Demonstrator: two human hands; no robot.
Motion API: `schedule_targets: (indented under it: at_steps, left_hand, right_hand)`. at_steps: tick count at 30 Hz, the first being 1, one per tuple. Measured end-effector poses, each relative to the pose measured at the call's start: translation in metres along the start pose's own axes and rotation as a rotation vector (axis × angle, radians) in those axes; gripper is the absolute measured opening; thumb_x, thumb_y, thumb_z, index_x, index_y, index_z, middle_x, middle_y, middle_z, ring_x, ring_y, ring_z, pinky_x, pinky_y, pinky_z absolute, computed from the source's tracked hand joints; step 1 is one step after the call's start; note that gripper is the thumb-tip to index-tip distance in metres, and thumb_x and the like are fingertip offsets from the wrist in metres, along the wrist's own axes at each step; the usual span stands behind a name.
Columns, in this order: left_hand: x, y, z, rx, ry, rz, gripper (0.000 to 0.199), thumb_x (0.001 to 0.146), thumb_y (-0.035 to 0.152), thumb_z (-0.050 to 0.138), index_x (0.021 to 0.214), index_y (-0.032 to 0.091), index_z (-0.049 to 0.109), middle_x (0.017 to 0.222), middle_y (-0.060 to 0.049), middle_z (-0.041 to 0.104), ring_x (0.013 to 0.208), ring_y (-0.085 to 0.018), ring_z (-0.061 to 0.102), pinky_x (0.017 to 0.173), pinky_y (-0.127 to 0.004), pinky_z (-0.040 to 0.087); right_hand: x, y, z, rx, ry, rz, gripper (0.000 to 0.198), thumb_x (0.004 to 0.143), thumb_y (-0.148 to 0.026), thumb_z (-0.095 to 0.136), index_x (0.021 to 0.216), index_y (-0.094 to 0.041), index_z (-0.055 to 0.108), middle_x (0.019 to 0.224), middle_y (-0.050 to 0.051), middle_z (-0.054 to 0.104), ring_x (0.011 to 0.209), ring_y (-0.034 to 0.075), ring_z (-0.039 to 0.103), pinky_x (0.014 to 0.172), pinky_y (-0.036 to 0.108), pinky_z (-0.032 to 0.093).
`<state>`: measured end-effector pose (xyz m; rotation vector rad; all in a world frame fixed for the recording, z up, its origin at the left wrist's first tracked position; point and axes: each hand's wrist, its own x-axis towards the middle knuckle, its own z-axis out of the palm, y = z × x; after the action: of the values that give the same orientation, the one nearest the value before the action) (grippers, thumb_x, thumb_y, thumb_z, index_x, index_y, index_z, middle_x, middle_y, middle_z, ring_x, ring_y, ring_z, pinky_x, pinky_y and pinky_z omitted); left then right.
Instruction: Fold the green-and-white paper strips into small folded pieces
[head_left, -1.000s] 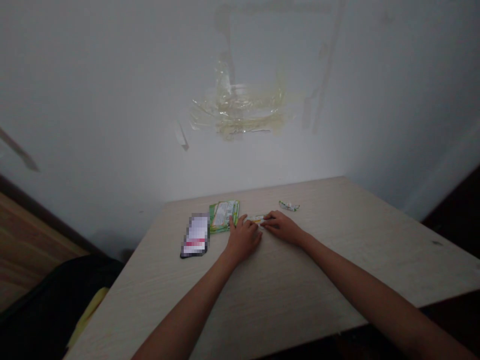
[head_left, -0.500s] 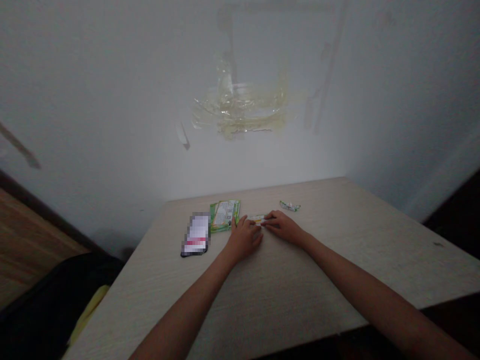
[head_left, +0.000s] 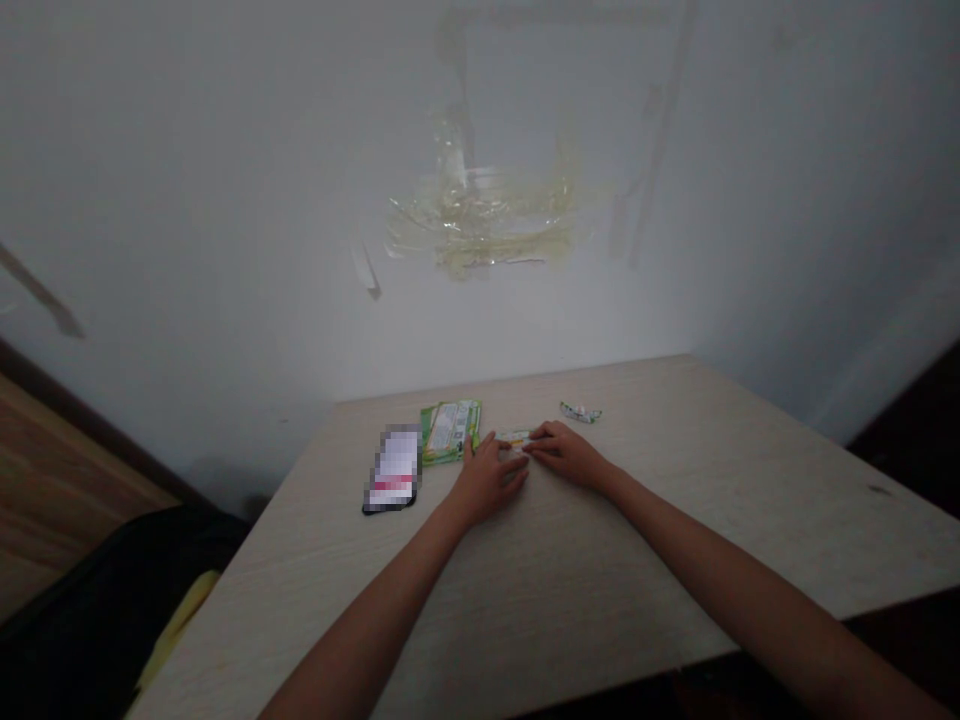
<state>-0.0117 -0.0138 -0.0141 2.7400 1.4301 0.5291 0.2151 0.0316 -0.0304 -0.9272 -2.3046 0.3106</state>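
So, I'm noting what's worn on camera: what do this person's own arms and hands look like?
The bare left hand and bare right hand wear no gloves; rings are too small to rule out. The slender left forearm and slender right forearm show no sleeve, watch or bracelet.

A phone (head_left: 394, 468) with a pixelated screen is being carried by the pale tabletop (head_left: 570, 600). Behind, the whitish wall (head_left: 225, 200) is being partly covered by yellowed, shiny tape (head_left: 502, 220). At lower left, dark material (head_left: 112, 590), yellow cloth (head_left: 176, 630) and a wooden panel (head_left: 60, 470) are being dimly lit.
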Motion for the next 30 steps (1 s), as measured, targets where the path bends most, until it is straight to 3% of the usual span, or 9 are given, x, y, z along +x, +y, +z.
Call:
schedule_targets:
  at_steps: [8, 17, 22, 30]
  left_hand:
    - [0.001, 0.003, -0.002, -0.016, -0.003, -0.01, 0.03, 0.092, 0.042, 0.051, 0.117, 0.04, 0.067, 0.13, -0.008, 0.056, 0.137, -0.034, 0.035, 0.108, -0.072, 0.019]
    - [0.001, -0.003, -0.008, -0.022, 0.012, -0.013, 0.028, 0.093, 0.041, 0.051, 0.116, 0.04, 0.065, 0.127, 0.0, 0.061, 0.138, -0.031, 0.034, 0.109, -0.076, 0.004]
    - [0.001, -0.008, -0.004, 0.012, 0.073, -0.009, 0.029, 0.094, 0.039, 0.048, 0.119, 0.037, 0.064, 0.125, -0.002, 0.064, 0.135, -0.03, 0.039, 0.11, -0.075, 0.004]
    - [0.002, -0.01, -0.004, 0.007, 0.071, -0.036, 0.028, 0.094, 0.04, 0.048, 0.116, 0.039, 0.065, 0.122, 0.0, 0.067, 0.133, -0.031, 0.042, 0.107, -0.077, 0.005]
  right_hand:
    - [0.0, -0.005, -0.003, 0.01, -0.005, 0.008, 0.023, 0.093, -0.03, 0.057, 0.109, -0.024, 0.073, 0.109, 0.01, 0.063, 0.102, 0.021, 0.057, 0.091, 0.036, 0.046]
    - [-0.001, 0.001, 0.001, -0.015, 0.001, -0.017, 0.023, 0.093, -0.028, 0.057, 0.108, -0.023, 0.073, 0.11, 0.01, 0.063, 0.103, 0.021, 0.057, 0.093, 0.037, 0.046]
    - [-0.002, -0.003, 0.001, -0.052, 0.017, -0.026, 0.023, 0.094, -0.028, 0.056, 0.109, -0.024, 0.073, 0.111, 0.01, 0.063, 0.104, 0.021, 0.057, 0.092, 0.036, 0.047]
    - [-0.004, -0.009, -0.001, -0.097, 0.019, -0.045, 0.024, 0.093, -0.028, 0.056, 0.111, -0.024, 0.072, 0.114, 0.012, 0.062, 0.107, 0.022, 0.057, 0.092, 0.038, 0.048]
